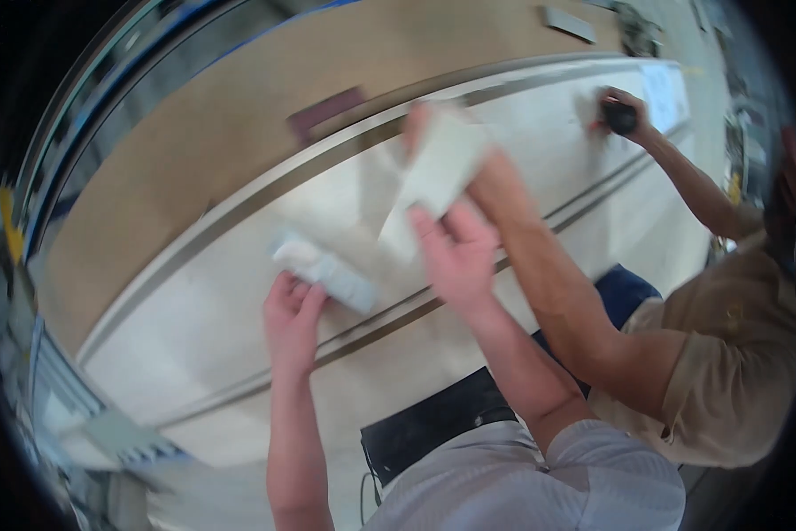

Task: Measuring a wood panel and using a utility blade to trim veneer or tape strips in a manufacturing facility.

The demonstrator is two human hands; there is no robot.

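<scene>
My left hand [292, 323] is closed on the near end of a pale bluish-white packet [332, 274], perhaps plastic-wrapped. It is held over a long white panel [194, 327]. To the right, my right hand [458, 252] pinches the lower part of a flat, pale off-white rectangular piece [442, 159] between thumb and fingers. A co-worker's hand [416, 124] is at the far end of the same piece, and that arm passes just right of mine. Motion blurs both the piece and the packet.
The co-worker's other hand [633, 102] holds a dark round-ended tool [619, 117] over the panel's right end, near a white sheet [664, 93]. Raised rails run along the panel. A purplish block [327, 111] and a grey bar [570, 24] lie on the brown surface [212, 115] beyond.
</scene>
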